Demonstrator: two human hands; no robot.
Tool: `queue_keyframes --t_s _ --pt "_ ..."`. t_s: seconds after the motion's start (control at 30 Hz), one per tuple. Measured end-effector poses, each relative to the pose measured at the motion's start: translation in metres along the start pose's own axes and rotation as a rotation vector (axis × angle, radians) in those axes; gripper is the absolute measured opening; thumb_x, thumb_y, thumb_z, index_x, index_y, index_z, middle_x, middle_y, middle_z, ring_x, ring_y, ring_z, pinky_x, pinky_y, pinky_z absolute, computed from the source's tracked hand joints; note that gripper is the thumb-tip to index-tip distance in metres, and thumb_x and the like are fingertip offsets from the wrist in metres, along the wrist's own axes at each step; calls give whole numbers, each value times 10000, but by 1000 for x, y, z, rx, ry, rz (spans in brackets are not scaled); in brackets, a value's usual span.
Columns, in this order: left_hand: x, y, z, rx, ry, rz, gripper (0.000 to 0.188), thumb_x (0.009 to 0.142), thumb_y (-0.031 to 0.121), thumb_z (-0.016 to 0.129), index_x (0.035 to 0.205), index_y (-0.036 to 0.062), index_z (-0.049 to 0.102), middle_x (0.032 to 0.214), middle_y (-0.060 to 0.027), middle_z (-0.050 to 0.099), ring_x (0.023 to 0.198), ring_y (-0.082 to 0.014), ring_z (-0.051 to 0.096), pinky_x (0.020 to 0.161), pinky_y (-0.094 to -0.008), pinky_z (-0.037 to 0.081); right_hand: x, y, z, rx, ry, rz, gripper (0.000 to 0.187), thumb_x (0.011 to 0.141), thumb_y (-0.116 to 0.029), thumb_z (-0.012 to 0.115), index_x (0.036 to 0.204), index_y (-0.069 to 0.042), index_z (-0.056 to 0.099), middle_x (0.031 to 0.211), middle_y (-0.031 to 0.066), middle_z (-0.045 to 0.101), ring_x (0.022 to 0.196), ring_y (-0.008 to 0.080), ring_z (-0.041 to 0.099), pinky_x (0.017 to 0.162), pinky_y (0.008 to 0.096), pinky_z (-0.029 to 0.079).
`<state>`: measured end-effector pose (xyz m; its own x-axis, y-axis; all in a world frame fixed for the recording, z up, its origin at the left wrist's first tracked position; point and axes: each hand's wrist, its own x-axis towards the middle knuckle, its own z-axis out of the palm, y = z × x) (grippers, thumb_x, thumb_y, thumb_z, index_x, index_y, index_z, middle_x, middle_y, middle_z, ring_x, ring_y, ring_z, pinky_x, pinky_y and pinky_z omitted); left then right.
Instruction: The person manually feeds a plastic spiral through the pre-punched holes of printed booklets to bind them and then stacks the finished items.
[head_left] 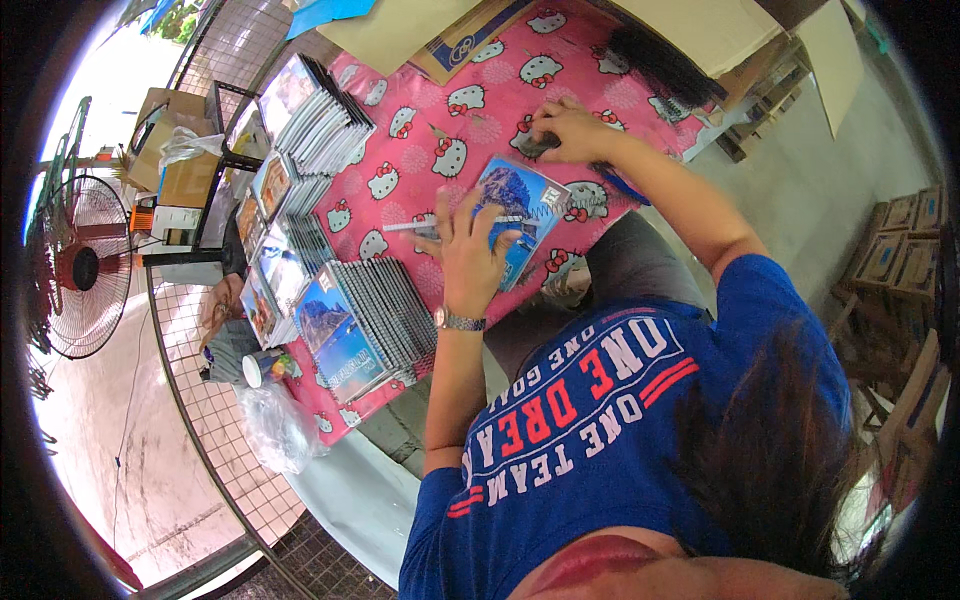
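A spiral notebook (515,195) with a blue mountain-and-sea cover lies on the pink patterned tablecloth (415,160). My left hand (470,245), a watch on its wrist, rests on the notebook's left part with fingers spread. A loose wire coil (548,207) juts from the notebook's right edge. Beyond the notebook, my right hand (572,132) is over the cloth, fingers curled around something small and dark that I cannot make out. A blue-handled tool (627,188), partly hidden, lies below my right forearm.
Stacked spiral notebooks (375,315) line the table's left side. A bundle of black coils (660,70) lies at the far right, near cardboard sheets (700,35). A plastic bag (280,428) and a cup (265,368) sit at the left edge; a fan (85,268) stands beyond.
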<state>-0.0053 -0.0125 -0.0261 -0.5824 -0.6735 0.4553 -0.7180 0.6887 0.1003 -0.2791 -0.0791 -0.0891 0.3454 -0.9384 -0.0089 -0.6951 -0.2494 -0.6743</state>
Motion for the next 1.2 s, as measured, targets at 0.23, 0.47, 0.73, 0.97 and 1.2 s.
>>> queue_keyframes --t_s 0.23,0.47,0.73,0.97,1.2 --pt "-1 -7 6 -283 -76 -28 322 713 234 780 926 37 639 978 -123 572 1072 -349 477 933 -460 373 -27 -61 -6 682 -301 -307 479 751 -236 709 1193 -65 649 1186 87 529 1121 212 489 991 334 364" --pt "-4 -7 12 -344 -110 -88 369 705 311 801 976 126 634 1058 -17 579 1162 -271 481 1069 -709 97 -44 -79 -20 747 -363 -277 524 750 -257 704 1213 -28 616 1199 102 536 1176 222 487 1020 342 356" --pt "-3 -5 9 -383 -115 -142 461 708 343 806 1030 133 552 1056 -31 574 1164 -278 494 1060 -723 95 -33 -64 -14 891 -373 -329 527 732 -272 710 1206 -56 630 1196 93 551 1073 203 518 960 320 383" --pt "-1 -2 5 -366 -86 -121 460 654 273 827 973 58 574 1016 -110 573 1093 -319 490 998 -445 333 -32 -76 -13 1065 -451 -363 518 728 -273 713 1194 -61 635 1196 119 587 1096 203 517 947 354 415" --pt "7 -8 6 -326 -106 -147 472 664 377 822 1002 120 616 1091 -33 555 1200 -281 465 1068 -708 119 -14 -76 -17 800 -429 -391 550 693 -274 732 1198 -71 648 1132 53 562 1098 202 486 945 323 370"
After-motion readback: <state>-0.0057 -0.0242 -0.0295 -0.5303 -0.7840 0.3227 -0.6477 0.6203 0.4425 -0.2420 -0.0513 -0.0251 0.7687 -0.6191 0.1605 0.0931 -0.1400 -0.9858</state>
